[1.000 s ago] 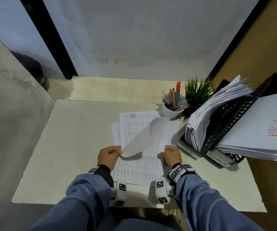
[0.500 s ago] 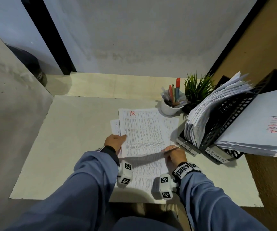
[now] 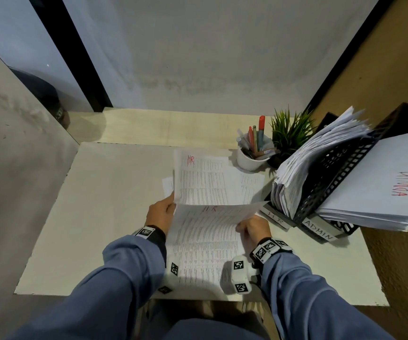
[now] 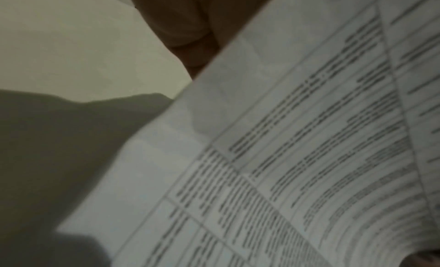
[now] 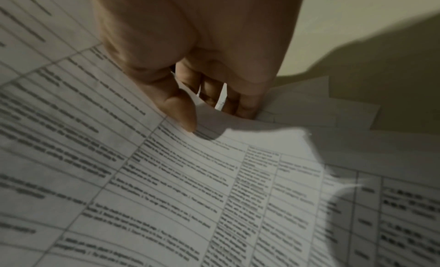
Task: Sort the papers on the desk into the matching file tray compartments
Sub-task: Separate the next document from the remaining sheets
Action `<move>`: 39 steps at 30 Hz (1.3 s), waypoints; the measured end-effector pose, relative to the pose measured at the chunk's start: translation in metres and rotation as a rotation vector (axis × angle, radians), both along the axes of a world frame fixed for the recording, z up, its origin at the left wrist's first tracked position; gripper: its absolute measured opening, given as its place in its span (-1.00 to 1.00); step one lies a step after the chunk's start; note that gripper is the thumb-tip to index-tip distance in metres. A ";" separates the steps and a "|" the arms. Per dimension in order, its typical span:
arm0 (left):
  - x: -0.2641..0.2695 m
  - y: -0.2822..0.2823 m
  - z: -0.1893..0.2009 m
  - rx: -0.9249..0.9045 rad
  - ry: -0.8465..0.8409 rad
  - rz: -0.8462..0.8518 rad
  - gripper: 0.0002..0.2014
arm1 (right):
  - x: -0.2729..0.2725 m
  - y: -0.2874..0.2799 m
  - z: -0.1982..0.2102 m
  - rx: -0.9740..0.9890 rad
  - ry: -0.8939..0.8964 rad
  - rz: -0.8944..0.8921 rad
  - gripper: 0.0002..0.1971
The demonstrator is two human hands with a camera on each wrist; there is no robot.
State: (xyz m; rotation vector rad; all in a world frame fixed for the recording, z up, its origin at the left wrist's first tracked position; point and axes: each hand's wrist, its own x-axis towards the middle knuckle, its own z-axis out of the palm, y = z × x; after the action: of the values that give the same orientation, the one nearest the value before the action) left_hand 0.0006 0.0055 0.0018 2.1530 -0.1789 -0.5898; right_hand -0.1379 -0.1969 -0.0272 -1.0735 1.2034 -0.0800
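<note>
Both hands hold up one printed sheet (image 3: 205, 241) marked HR in red, close to my body. My left hand (image 3: 170, 207) grips its left edge. My right hand (image 3: 243, 225) pinches its right edge, thumb (image 5: 183, 117) on top and fingers curled beneath. The held sheet (image 4: 285, 158) is blurred in the left wrist view. Beyond it a small pile of papers lies on the desk (image 3: 114, 204), the top sheet (image 3: 203, 177) also marked HR. At the right stands the black file tray (image 3: 340, 168), with a stuffed HR compartment (image 3: 275, 215) and an ADMIN compartment (image 3: 319, 231).
A white cup of pens (image 3: 252, 155) and a small green plant (image 3: 289, 133) stand behind the pile, left of the tray. A thick ADMIN stack (image 3: 379, 192) overhangs the tray's right side. Walls close in on the left, back and right.
A sheet that curled over the pile a second ago has settled. Both hands shifted along the edges and now hold an HR sheet raised toward me.
</note>
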 end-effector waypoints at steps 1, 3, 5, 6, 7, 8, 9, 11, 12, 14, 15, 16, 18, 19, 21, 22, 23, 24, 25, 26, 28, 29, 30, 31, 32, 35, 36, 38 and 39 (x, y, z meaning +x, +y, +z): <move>-0.003 0.003 0.002 -0.034 0.000 0.023 -0.68 | 0.001 -0.001 -0.005 -0.002 -0.020 -0.012 -0.79; -0.009 0.007 0.006 -0.107 -0.026 0.093 -0.70 | 0.001 0.001 -0.003 0.002 -0.044 -0.029 -0.79; -0.013 0.011 0.011 -0.148 -0.014 0.162 -0.56 | 0.001 0.004 0.016 0.023 -0.047 -0.078 -0.74; -0.014 0.013 0.012 -0.165 0.011 0.189 -0.52 | 0.002 0.002 0.023 0.033 -0.042 -0.090 -0.73; -0.014 0.014 0.011 -0.186 0.037 0.207 -0.51 | 0.001 0.000 0.029 0.010 -0.009 -0.069 -0.74; -0.014 0.016 0.009 -0.203 0.064 0.212 -0.52 | 0.002 -0.003 0.034 -0.022 0.031 -0.042 -0.76; -0.015 0.016 0.008 -0.217 0.091 0.210 -0.54 | 0.001 -0.003 0.037 -0.041 0.049 -0.028 -0.78; -0.017 0.017 0.006 -0.246 0.143 0.194 -0.57 | 0.002 -0.005 0.036 -0.030 0.036 -0.035 -0.77; -0.017 0.017 0.004 -0.259 0.172 0.193 -0.57 | 0.002 -0.005 0.034 -0.027 0.032 -0.042 -0.75; -0.018 0.017 0.003 -0.287 0.261 0.211 -0.59 | 0.004 -0.002 0.034 -0.040 0.047 -0.010 -0.78; -0.019 0.017 0.004 -0.288 0.302 0.224 -0.61 | 0.004 -0.001 0.036 -0.048 0.043 0.007 -0.79; -0.020 0.015 0.006 -0.291 0.343 0.242 -0.65 | 0.005 0.000 0.038 -0.049 0.017 0.000 -0.76; -0.020 0.012 0.010 -0.330 0.443 0.314 -0.70 | 0.007 0.000 0.042 -0.049 -0.062 -0.034 -0.69; -0.020 0.010 0.011 -0.356 0.484 0.353 -0.69 | 0.007 0.003 0.045 -0.052 -0.077 -0.032 -0.65; -0.016 0.007 0.007 -0.351 0.536 0.421 -0.67 | 0.008 0.005 0.053 -0.079 -0.073 -0.013 -0.58; -0.014 0.005 0.007 -0.329 0.534 0.446 -0.69 | 0.007 0.006 0.056 -0.103 -0.070 -0.009 -0.56; -0.011 0.003 0.004 -0.291 0.485 0.460 -0.74 | 0.006 0.006 0.058 -0.111 -0.069 -0.026 -0.55; -0.009 0.001 0.002 -0.202 0.391 0.445 -0.80 | 0.005 0.008 0.060 -0.105 -0.072 -0.044 -0.55; -0.007 0.000 0.000 -0.068 0.275 0.398 -0.85 | 0.003 0.009 0.060 -0.093 -0.085 -0.069 -0.55; -0.006 -0.001 0.000 0.047 0.199 0.339 -0.90 | 0.001 0.010 0.059 -0.081 -0.105 -0.085 -0.55; -0.002 -0.003 -0.005 0.167 0.173 0.244 -0.78 | 0.000 0.013 0.060 -0.068 -0.113 -0.098 -0.55; 0.000 -0.004 -0.009 0.181 0.192 0.218 -0.74 | 0.000 0.014 0.058 -0.061 -0.109 -0.102 -0.56; 0.002 -0.005 -0.013 0.203 0.204 0.203 -0.73 | 0.000 0.014 0.058 -0.053 -0.104 -0.111 -0.56; 0.003 -0.006 -0.014 0.225 0.210 0.183 -0.72 | 0.000 0.015 0.059 -0.047 -0.104 -0.123 -0.57; 0.004 -0.007 -0.015 0.239 0.212 0.159 -0.72 | 0.000 0.015 0.058 -0.044 -0.097 -0.132 -0.57; 0.002 -0.011 -0.012 0.256 0.181 0.081 -0.76 | 0.000 0.015 0.056 -0.063 -0.057 -0.131 -0.61; 0.002 -0.011 -0.013 0.237 0.176 0.063 -0.78 | 0.000 0.014 0.054 -0.062 -0.050 -0.137 -0.62; 0.001 -0.011 -0.015 0.199 0.163 0.052 -0.78 | 0.000 0.014 0.047 -0.050 -0.063 -0.181 -0.62; 0.001 -0.011 -0.016 0.164 0.144 0.071 -0.74 | 0.000 0.014 0.044 -0.039 -0.087 -0.218 -0.60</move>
State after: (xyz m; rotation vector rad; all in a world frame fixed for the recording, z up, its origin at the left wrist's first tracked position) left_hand 0.0019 -0.0058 -0.0138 2.2532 0.0251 -0.7370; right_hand -0.1377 -0.1826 0.0165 -0.9599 1.2399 -0.3170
